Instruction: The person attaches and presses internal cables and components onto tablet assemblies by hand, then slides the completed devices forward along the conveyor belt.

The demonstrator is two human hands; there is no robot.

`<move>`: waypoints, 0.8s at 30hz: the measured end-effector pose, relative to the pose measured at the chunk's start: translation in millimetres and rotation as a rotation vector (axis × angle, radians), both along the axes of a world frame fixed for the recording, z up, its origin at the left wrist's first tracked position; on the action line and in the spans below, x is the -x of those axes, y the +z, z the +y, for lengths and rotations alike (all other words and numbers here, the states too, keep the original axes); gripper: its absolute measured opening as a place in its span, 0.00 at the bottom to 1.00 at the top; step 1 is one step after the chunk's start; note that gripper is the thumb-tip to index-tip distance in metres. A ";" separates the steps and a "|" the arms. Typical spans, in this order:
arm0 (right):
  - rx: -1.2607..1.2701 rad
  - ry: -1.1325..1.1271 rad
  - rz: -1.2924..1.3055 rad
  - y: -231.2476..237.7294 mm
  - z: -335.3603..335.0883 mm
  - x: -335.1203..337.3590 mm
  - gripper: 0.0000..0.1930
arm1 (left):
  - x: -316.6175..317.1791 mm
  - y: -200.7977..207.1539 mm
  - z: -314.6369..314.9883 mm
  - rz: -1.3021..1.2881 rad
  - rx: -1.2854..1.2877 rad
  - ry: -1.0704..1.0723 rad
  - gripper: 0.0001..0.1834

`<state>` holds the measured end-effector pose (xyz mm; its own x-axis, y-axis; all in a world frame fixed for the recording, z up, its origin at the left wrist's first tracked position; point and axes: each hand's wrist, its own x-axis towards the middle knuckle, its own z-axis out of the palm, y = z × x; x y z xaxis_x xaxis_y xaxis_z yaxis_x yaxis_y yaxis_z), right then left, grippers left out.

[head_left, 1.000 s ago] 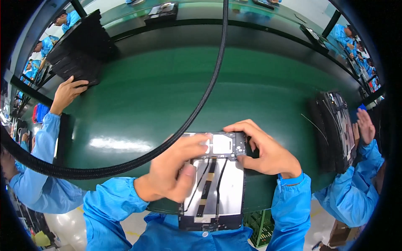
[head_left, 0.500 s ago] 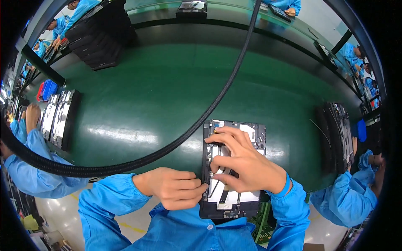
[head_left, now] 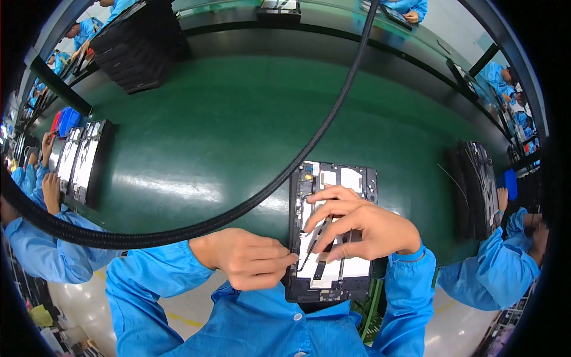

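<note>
An opened tablet (head_left: pixel 351 267) lies at the table's near edge, its inside facing up with white panels, a black frame and dark flat cables. My left hand (head_left: pixel 250 260) is closed at its left edge, fingers curled and the fingertips on the rim. Over the middle of the tablet is my right hand (head_left: pixel 363 225), its thumb and index finger drawn close together at a black flex cable (head_left: pixel 319 272). The other fingers of that hand stretch over the upper part, and the exact contact at the fingertips is partly hidden.
A thick black braided cable (head_left: pixel 250 205) arcs across the table (head_left: pixel 238 107). Opened tablets (head_left: pixel 89 160) stand at the left, more (head_left: pixel 476 190) at the right. A tall stack of black trays (head_left: pixel 131 47) is at the far left. Co-workers' arms (head_left: pixel 65 256) flank me.
My right hand has slid down and right from the tablet's upper left, and thumb and index have come closer together. My left hand stays at the left edge.
</note>
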<state>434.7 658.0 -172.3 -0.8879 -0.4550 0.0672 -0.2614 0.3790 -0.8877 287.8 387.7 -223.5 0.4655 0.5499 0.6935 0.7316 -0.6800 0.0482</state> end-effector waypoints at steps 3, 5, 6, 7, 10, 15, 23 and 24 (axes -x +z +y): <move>-0.042 0.028 -0.024 8.1 0.9 -0.4 0.11 | -1.3 -0.9 0.2 -0.011 -0.008 0.005 0.07; -0.016 0.045 0.007 3.6 -1.4 0.1 0.07 | -1.0 -1.0 0.7 -0.007 -0.007 0.003 0.06; -0.014 0.044 0.008 1.5 -3.9 0.1 0.07 | -0.3 -0.3 0.6 -0.002 -0.006 -0.001 0.06; -0.030 0.011 0.039 -0.1 -6.1 -0.2 0.05 | -0.1 0.6 0.3 -0.001 -0.005 -0.002 0.06; -0.051 -0.107 0.112 -2.4 -18.4 2.4 0.03 | -0.2 2.2 0.0 0.082 -0.062 -0.017 0.06; -0.128 -0.287 0.298 -20.7 -35.9 8.4 0.04 | 0.4 0.2 0.9 0.042 -0.003 -0.040 0.05; -0.025 -0.394 0.306 -29.5 -34.3 11.9 0.04 | 16.9 8.1 16.5 0.113 0.018 -0.061 0.05; 0.028 -0.424 0.322 -31.4 -33.9 12.0 0.04 | 21.5 7.6 19.9 0.138 0.002 -0.045 0.05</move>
